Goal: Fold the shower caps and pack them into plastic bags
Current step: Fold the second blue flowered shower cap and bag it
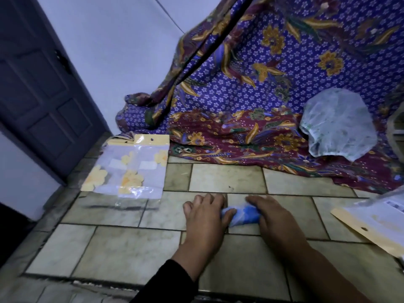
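step: final fold, likely | blue shower cap [242, 215] lower centre | left hand [205, 217] fingers spread, thumb on cap | right hand [275, 217] fingers together, pressing | next: probably fetch plastic bag [129, 169] mid-left

The rolled blue plastic shower cap [241, 215] lies between my left hand [204, 213] and right hand [273, 215] on the beige tiled floor [131, 248]. The flower-printed clear plastic bag [129, 169] lies behind-left, and the crumpled white shower cap [338, 125] behind-right on the purple batik cloth [240, 101].
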